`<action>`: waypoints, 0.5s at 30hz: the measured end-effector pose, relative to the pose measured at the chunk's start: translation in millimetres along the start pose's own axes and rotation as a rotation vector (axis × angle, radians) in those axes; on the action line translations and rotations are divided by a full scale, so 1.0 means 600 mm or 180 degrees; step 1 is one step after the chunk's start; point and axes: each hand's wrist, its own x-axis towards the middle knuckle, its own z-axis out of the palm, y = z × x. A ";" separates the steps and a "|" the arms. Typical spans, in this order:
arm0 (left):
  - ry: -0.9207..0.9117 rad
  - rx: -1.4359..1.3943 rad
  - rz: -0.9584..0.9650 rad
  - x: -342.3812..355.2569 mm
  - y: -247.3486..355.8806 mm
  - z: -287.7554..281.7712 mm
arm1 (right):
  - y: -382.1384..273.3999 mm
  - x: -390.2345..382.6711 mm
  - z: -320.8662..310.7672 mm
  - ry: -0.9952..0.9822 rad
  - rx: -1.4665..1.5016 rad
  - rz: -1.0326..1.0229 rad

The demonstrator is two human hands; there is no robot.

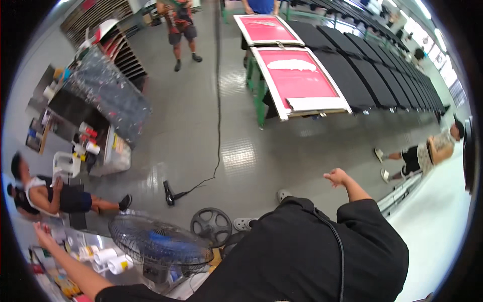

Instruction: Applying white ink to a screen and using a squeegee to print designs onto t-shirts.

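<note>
My left arm stretches out to the lower left, over a bench crowded with containers. My left hand (45, 239) is small and slightly smeared at the picture's rim; its fingers look stretched out, with nothing visible in them. Beside that forearm lie white bottles (106, 256) with yellow labels. A black floor fan (160, 241) with blue blades stands between my left arm and my body. My right hand (336, 177) hangs in the air over the grey floor, bent at the elbow, touching nothing. Its fingers are loosely curled, and no object shows in them.
Two white-framed printing screens (297, 75) with pink mesh lie on a long table beside rows of black panels (347, 75). A hair dryer (170, 193) and its cord (218, 126) lie on the floor. Several people stand or sit around. A rack (121, 55) stands far left.
</note>
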 end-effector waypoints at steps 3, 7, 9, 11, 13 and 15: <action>-0.0899 0.0297 0.0785 -0.117 0.057 0.090 | -0.008 -0.008 -0.021 0.0045 0.0071 0.0043; -0.1770 0.0613 0.1300 -0.341 0.163 0.203 | -0.009 0.044 -0.075 0.0065 0.0907 0.0089; -0.2335 0.0909 0.1602 -0.473 0.210 0.237 | -0.007 0.094 -0.116 0.0097 0.1232 0.0008; -0.2368 0.0860 0.1814 -0.615 0.234 0.252 | -0.010 0.151 -0.163 0.0029 0.1685 -0.0166; -0.2777 0.0869 0.2124 -0.756 0.259 0.268 | -0.014 0.211 -0.213 0.0120 0.1920 -0.0311; -0.2761 0.0714 0.2145 -0.910 0.247 0.271 | -0.025 0.271 -0.265 0.0238 0.2049 -0.0312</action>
